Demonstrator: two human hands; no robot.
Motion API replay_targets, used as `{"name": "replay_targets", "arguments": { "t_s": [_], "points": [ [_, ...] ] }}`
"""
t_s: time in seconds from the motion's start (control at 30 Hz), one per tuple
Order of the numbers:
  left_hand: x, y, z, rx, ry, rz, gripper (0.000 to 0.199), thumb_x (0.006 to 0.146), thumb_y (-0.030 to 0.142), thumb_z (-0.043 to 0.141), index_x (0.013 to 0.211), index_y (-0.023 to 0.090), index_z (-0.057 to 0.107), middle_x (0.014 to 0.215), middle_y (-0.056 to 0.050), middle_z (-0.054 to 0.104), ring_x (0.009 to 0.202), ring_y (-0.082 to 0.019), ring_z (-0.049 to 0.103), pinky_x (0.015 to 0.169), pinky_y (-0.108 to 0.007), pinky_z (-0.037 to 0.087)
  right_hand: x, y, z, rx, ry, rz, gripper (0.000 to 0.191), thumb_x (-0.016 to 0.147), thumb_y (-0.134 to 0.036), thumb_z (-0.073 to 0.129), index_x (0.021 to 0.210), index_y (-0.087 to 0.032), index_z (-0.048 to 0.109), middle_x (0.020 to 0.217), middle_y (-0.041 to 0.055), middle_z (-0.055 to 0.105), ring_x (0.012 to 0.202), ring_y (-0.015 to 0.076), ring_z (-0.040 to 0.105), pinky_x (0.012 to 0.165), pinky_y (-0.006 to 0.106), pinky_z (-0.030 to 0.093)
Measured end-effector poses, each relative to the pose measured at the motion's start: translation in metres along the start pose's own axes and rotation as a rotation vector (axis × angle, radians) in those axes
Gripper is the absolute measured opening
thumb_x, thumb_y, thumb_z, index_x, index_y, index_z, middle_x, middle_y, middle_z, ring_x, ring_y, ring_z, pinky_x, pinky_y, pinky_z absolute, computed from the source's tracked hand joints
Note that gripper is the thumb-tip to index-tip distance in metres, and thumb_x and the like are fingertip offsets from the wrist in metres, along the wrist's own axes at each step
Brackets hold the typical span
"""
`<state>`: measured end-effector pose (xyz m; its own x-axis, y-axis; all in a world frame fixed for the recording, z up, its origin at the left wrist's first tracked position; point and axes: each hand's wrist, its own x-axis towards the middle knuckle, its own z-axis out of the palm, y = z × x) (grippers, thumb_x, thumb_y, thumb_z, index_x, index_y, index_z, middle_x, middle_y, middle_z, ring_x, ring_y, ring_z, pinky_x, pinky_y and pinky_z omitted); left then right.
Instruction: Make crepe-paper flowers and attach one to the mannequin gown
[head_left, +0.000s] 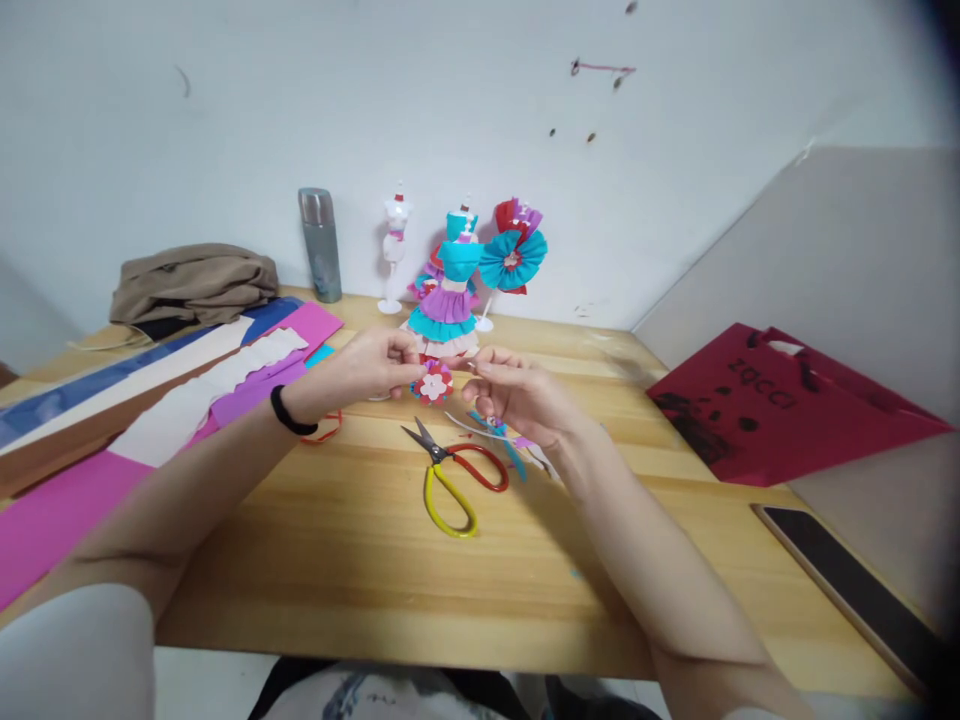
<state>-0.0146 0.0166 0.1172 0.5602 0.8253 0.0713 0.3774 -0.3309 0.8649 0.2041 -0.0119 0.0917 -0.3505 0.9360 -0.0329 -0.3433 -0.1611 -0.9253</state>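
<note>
My left hand [381, 367], with a black band on the wrist, is closed in a pinch; whatever its fingertips hold is too small to make out. Right beside its thumb is a red and purple paper flower [433, 388] with a pale pink centre. My right hand [517, 385] also pinches, its content hidden or too fine to name. Just behind both hands stands a small dress form [450, 290] in a ruffled crepe-paper dress of turquoise, purple and pale pink. Scissors [437, 455] with one red and one yellow handle lie spread apart below the hands.
Paper scraps [517, 455] lie beneath my right hand. Sheets of coloured paper [172, 420] cover the left side. Further back are a brown cloth [195, 285], a flask [320, 245], a white dress form [395, 240] and a turquoise paper flower [514, 260]. A red bag [780, 410] and a phone [840, 585] are at right.
</note>
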Motion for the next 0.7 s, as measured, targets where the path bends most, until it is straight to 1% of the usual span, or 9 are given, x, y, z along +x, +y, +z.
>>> {"name": "replay_targets", "arguments": {
  "t_s": [0.13, 0.23, 0.33, 0.43, 0.57, 0.63, 0.7],
  "points": [
    [0.006, -0.010, 0.003, -0.111, 0.036, -0.012, 0.022, 0.077, 0.027, 0.067, 0.065, 0.017, 0.052, 0.050, 0.004, 0.054, 0.043, -0.005, 0.046, 0.043, -0.016, 0.032, 0.006, 0.006, -0.005, 0.043, -0.028, 0.066, 0.027, 0.063, -0.025, 0.088, 0.070, -0.015, 0.064, 0.077, 0.0054, 0.075, 0.068, 0.0139, 0.073, 0.050, 0.015, 0.055],
    [0.009, -0.014, 0.007, -0.148, 0.082, -0.016, 0.024, 0.077, 0.027, 0.069, 0.063, 0.017, 0.052, 0.049, 0.004, 0.055, 0.041, -0.004, 0.046, 0.041, -0.014, 0.033, 0.009, 0.009, -0.006, 0.045, -0.045, 0.052, 0.027, 0.063, -0.026, 0.089, 0.071, -0.015, 0.066, 0.070, 0.0067, 0.075, 0.070, 0.0141, 0.074, 0.055, 0.015, 0.058],
    [0.010, -0.014, 0.010, -0.216, 0.125, -0.036, 0.025, 0.078, 0.033, 0.070, 0.069, 0.016, 0.054, 0.050, 0.003, 0.057, 0.041, -0.005, 0.049, 0.040, -0.014, 0.035, 0.009, 0.007, -0.008, 0.060, -0.034, 0.021, 0.027, 0.063, -0.028, 0.090, 0.070, -0.015, 0.067, 0.070, 0.0055, 0.076, 0.068, 0.0131, 0.074, 0.057, 0.015, 0.059],
    [0.010, -0.012, 0.014, -0.346, 0.118, -0.038, 0.029, 0.078, 0.039, 0.073, 0.083, 0.016, 0.056, 0.055, 0.003, 0.061, 0.042, -0.007, 0.053, 0.040, -0.015, 0.041, 0.010, 0.004, -0.008, 0.092, -0.013, -0.015, 0.029, 0.060, -0.029, 0.092, 0.068, -0.016, 0.068, 0.070, 0.0040, 0.076, 0.070, 0.0139, 0.075, 0.057, 0.015, 0.060],
    [0.011, -0.013, 0.024, -0.499, 0.085, 0.006, 0.044, 0.068, 0.033, 0.082, 0.101, 0.015, 0.059, 0.071, 0.002, 0.065, 0.055, -0.010, 0.061, 0.042, -0.018, 0.048, 0.009, 0.004, -0.005, 0.104, 0.021, -0.065, 0.030, 0.059, -0.031, 0.093, 0.066, -0.016, 0.068, 0.071, 0.0034, 0.075, 0.072, 0.0142, 0.075, 0.059, 0.016, 0.060],
    [0.013, -0.017, 0.029, -0.506, 0.105, 0.047, 0.041, 0.068, 0.030, 0.081, 0.100, 0.014, 0.061, 0.074, 0.001, 0.065, 0.058, -0.010, 0.061, 0.046, -0.019, 0.051, 0.007, 0.005, -0.002, 0.070, 0.036, -0.099, 0.029, 0.060, -0.033, 0.092, 0.066, -0.017, 0.068, 0.072, 0.0029, 0.074, 0.074, 0.0146, 0.075, 0.061, 0.017, 0.060],
    [0.014, -0.022, 0.032, -0.470, 0.149, 0.115, 0.030, 0.072, 0.029, 0.078, 0.095, 0.014, 0.064, 0.078, -0.002, 0.068, 0.061, -0.010, 0.062, 0.051, -0.020, 0.053, 0.004, 0.005, 0.000, 0.005, 0.049, -0.135, 0.028, 0.063, -0.034, 0.090, 0.067, -0.018, 0.068, 0.078, 0.0030, 0.075, 0.075, 0.0145, 0.075, 0.061, 0.018, 0.060]
  ]
}}
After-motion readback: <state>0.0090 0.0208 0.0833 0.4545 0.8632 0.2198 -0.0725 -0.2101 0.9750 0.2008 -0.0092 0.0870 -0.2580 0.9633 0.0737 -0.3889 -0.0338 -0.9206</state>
